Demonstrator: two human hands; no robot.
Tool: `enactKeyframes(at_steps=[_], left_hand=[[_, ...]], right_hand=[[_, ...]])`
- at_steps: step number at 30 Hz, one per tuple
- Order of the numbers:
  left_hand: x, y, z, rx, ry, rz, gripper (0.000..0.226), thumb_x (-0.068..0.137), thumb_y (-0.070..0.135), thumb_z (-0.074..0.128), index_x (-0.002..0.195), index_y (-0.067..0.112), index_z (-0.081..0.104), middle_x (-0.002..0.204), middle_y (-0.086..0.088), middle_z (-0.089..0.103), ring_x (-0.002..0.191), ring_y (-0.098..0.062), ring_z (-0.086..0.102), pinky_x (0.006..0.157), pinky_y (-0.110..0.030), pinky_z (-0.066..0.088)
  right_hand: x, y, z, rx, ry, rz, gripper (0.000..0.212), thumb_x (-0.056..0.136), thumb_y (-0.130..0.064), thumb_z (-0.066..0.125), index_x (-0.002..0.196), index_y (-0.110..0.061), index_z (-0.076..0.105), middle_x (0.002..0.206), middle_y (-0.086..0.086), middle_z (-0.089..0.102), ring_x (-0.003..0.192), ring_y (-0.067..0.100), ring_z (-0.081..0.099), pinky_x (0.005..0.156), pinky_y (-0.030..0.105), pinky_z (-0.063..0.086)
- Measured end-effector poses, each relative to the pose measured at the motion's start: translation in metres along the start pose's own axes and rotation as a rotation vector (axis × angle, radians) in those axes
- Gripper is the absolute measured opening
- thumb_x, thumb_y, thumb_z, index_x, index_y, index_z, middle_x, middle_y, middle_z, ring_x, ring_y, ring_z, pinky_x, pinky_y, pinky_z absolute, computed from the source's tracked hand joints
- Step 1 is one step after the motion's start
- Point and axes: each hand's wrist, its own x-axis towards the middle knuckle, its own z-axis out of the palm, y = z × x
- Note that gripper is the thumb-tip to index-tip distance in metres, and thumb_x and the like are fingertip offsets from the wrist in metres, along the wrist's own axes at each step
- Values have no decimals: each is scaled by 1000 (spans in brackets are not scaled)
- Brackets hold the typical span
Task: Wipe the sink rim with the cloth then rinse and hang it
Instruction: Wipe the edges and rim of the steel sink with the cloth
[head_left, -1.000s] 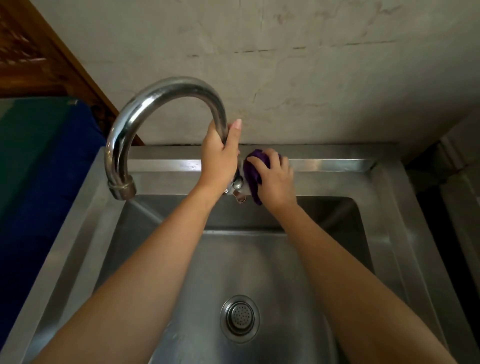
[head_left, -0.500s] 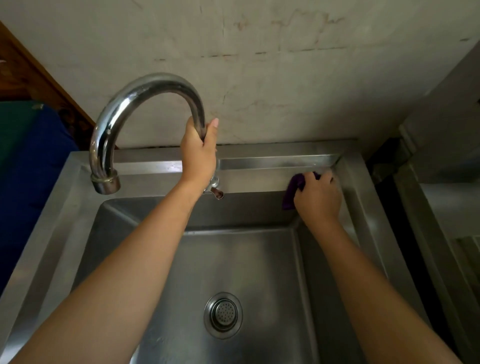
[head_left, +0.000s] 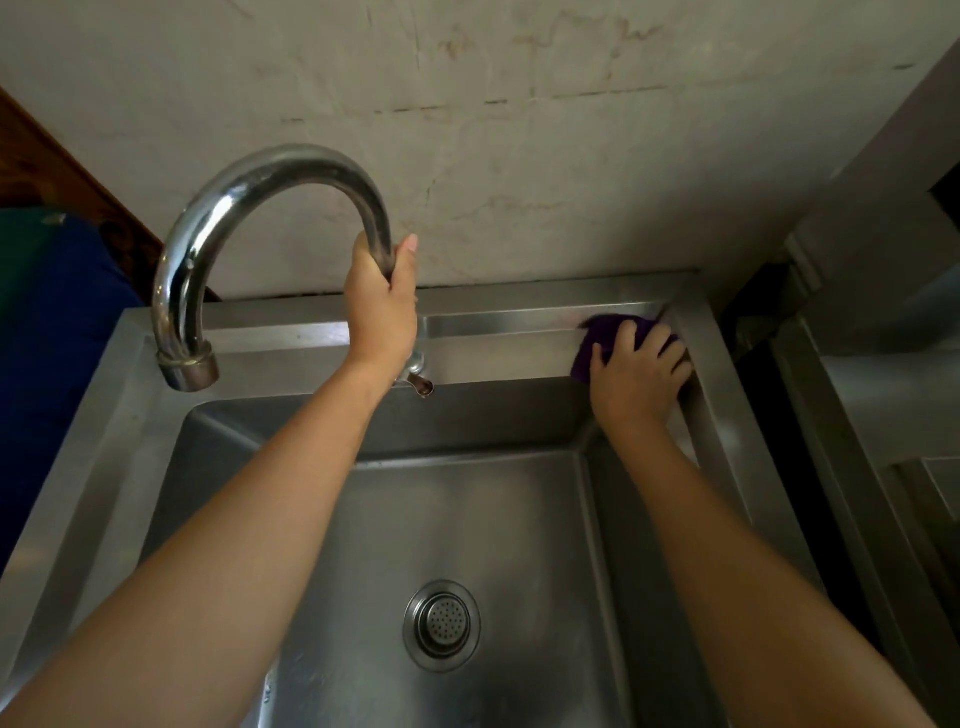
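Observation:
A stainless steel sink fills the view, and its back rim (head_left: 509, 332) runs along the wall. My right hand (head_left: 640, 373) presses a purple cloth (head_left: 602, 339) flat onto the rim's far right corner; most of the cloth is hidden under my fingers. My left hand (head_left: 382, 306) is wrapped around the upright stem of the curved chrome tap (head_left: 249, 187), just above its base. The tap's spout (head_left: 188, 367) hangs over the left rim. No water is running.
The drain strainer (head_left: 441, 625) sits in the basin floor. A small tap lever (head_left: 420, 382) pokes out below my left wrist. A stained wall (head_left: 519, 130) rises behind the sink, a blue surface (head_left: 57, 338) lies to the left, and a metal unit (head_left: 872, 405) stands to the right.
My right hand has slid the cloth rightward along the back rim, from beside the tap base into the far right corner. My left hand has kept its grip on the tap.

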Motion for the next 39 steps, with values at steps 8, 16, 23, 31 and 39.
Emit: enactKeyframes(at_steps=[8,16,23,31,39], left_hand=[[-13,10,-1,-24,-12,-60,16,96,26,49,82,28,41,69,10,47,75,-12,52,76,-30,48],[-14,12,-13,-38,-49,-110,20,94,28,50,78,30,39,69,4,44,68,-14,48,75,-41,50],[-20,15,-21,-11,-133,-124,16,96,28,46,82,26,41,73,-3,45,67,-14,48,59,-15,42],[-26,22,-34,9,-226,-189,19,96,30,46,109,16,44,98,3,58,83,-3,57,71,-9,39],[-66,-21,-96,43,-268,-277,41,94,12,50,134,15,43,131,2,53,121,-8,48,98,-17,36]], right_hand=[[-24,-1,-24,-22,-209,27,46,95,-35,43,133,-11,33,132,24,37,111,40,46,88,44,44],[-32,-15,-39,186,-302,-38,41,96,-39,40,122,-8,43,126,22,44,111,39,47,88,44,43],[-46,-46,-50,334,-353,-142,42,95,-42,42,124,-12,41,124,20,45,106,37,53,87,47,51],[-67,-80,-61,644,-452,-156,43,93,-44,45,127,-17,40,125,15,44,104,31,55,93,46,50],[-123,-99,-46,1183,-741,278,37,94,-37,49,125,-17,46,109,8,57,95,24,60,86,41,54]])
